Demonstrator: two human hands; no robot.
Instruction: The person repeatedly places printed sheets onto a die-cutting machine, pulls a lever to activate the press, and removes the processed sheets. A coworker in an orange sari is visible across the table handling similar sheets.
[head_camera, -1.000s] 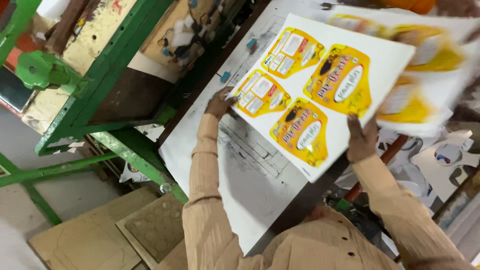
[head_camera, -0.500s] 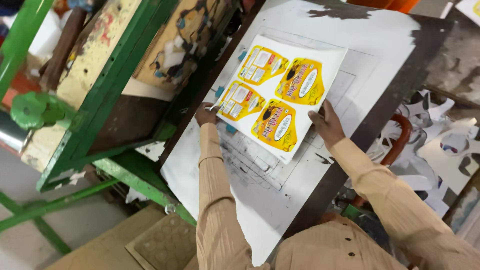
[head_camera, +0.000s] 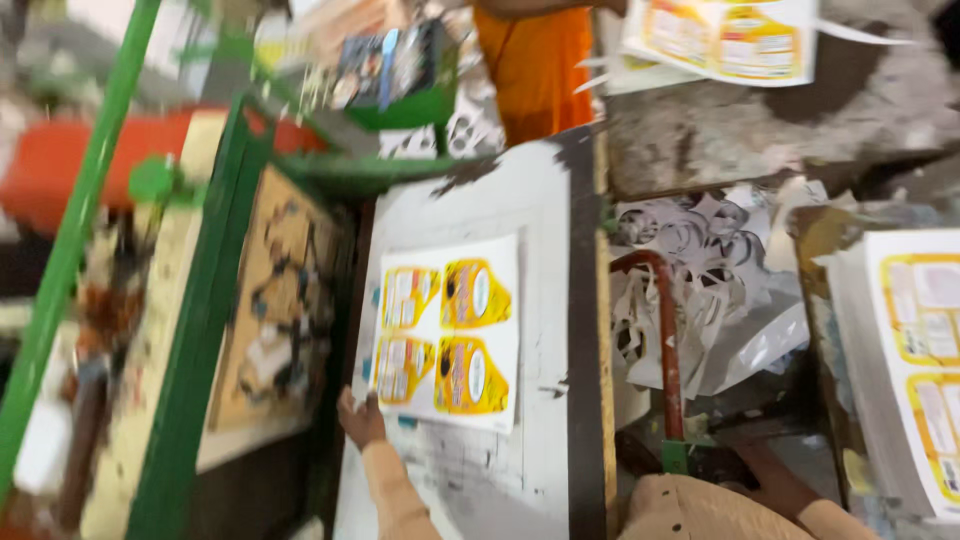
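White-painted flat board (head_camera: 545, 200), dark-edged along its right side, runs from mid-frame down to the bottom edge; paint worn and smudged in the lower part. One white printed sheet (head_camera: 445, 335) with four yellow label shapes lies flat at the board's centre, long side running up the frame. At far right, a stack of similar printed sheets (head_camera: 915, 360) sits on a separate surface.
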